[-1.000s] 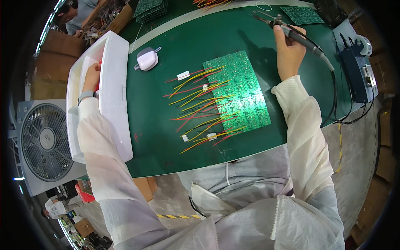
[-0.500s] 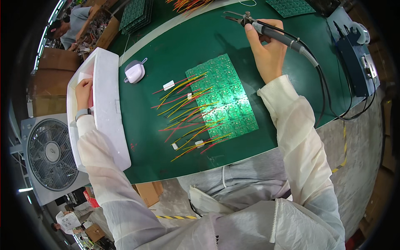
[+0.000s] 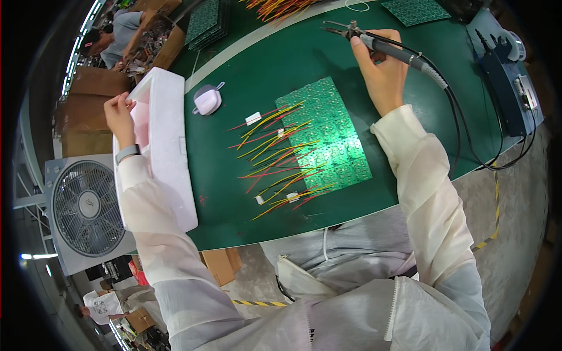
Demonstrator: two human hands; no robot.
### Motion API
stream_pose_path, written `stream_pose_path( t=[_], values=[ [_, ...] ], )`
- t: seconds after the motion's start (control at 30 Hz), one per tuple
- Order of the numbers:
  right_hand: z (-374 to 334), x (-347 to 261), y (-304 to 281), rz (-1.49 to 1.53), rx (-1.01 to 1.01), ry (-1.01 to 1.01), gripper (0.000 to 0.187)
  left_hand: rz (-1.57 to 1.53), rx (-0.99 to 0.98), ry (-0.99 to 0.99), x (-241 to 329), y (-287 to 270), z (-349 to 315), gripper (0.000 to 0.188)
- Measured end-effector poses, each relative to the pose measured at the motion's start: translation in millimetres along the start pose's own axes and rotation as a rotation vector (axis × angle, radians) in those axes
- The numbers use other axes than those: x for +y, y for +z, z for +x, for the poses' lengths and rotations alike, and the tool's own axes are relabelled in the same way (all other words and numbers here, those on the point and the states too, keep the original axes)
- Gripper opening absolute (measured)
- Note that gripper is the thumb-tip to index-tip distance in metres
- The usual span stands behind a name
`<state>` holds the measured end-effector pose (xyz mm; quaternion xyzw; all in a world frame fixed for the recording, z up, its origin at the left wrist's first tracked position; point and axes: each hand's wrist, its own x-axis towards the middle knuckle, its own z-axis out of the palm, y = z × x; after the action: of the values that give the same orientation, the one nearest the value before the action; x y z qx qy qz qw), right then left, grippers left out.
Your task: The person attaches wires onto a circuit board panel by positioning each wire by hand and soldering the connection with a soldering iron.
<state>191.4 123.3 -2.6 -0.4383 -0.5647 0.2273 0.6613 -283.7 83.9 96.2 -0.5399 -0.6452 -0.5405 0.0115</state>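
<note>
My right hand [image 3: 384, 79] is closed around a grey soldering iron [image 3: 404, 56] with a metal fitting at its tip, held above the far right of the table. Its black cables run to the right. At the left, my left hand [image 3: 120, 119] is over the far-left rim of a white foam box [image 3: 170, 146], fingers pinched together; what they hold, if anything, is too small to tell. Something pink shows inside the box. Between my hands lies a green circuit board panel [image 3: 336, 126], with several red, yellow and black wires [image 3: 284, 157] with white connectors across its left edge.
A lilac earbud case [image 3: 207, 100] lies beside the box. Stacked boards [image 3: 206, 23], a wire bundle [image 3: 275, 9] and another board panel [image 3: 415, 10] are along the far edge. A dark blue soldering station [image 3: 504, 88] stands right. A fan [image 3: 89, 205] is left; a co-worker [image 3: 122, 36] sits beyond.
My left hand has risen out of the foam box to its far rim. The whole view has shifted a little; my right hand still holds the soldering iron in about the same place.
</note>
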Motion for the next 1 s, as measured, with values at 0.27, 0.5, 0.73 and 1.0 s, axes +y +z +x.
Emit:
stream_pose_path(
  t=[0.27,0.5,0.73,1.0],
  values=[
    [-1,-3,-5,-0.024,-0.027,0.045,0.025,-0.070,-0.180,0.009,123,96,-99,0.013],
    [-4,-4,2,-0.016,-0.033,0.024,0.025,-0.060,-0.352,0.054,160,162,-195,0.006],
    [-14,-16,4,0.185,-0.088,0.147,0.018,-0.084,-0.441,0.054,157,176,-214,0.008],
    [-32,-24,-11,0.041,-0.130,0.144,0.023,-0.090,-0.344,0.180,146,180,-215,0.006]
  ],
)
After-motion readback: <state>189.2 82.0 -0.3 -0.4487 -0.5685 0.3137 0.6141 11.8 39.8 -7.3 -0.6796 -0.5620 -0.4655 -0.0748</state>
